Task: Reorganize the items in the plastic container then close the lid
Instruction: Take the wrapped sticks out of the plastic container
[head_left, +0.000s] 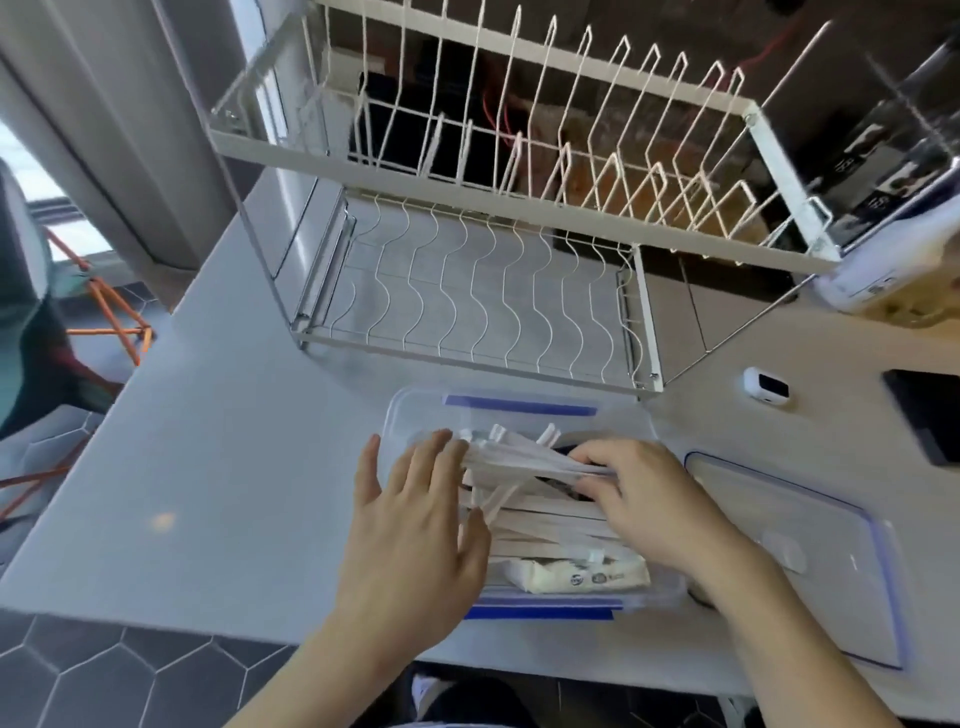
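Directly before the dish rack (483, 291), the plastic container (415, 410) sits on the worktop (234, 467), lid (800, 551) off beside it. Left hand (415, 525) lies flat, steadying wrapped sticks (540, 514); right hand (654, 499) pinches them for straightening.

No text can be read. The white packet (576, 574) carries small round marks, blurred. The black boxes (878, 171) show white print, illegible.

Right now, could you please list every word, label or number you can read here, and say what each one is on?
No text reads clearly enough to quote.
Packet in the container: small round printed marks, too blurred.
Bottle at right: label print too small.
Clear box at top right: dark label with pale characters, blurred.
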